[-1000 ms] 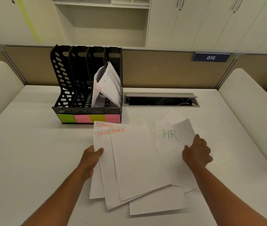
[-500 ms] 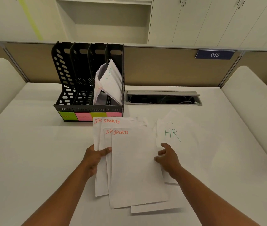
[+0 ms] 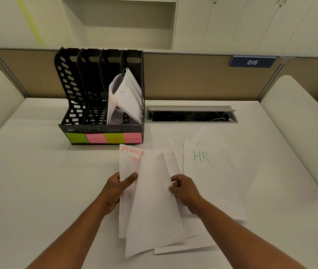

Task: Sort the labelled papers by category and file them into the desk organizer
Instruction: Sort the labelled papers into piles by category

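Sports papers [image 3: 150,195] lie fanned on the desk [image 3: 37,191], long edges pointing toward the organizer [image 3: 103,94] just ahead and left, left hand [image 3: 118,188] pinching their left edge, right hand [image 3: 183,189] closing its fingers [image 3: 173,184] on the right edge.

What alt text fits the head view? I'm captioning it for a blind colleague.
Two hands, left and right, gather a fanned stack of SPORTS papers on a white desk. An HR sheet lies to the right; behind stands a black organizer with papers in its right-hand slots.
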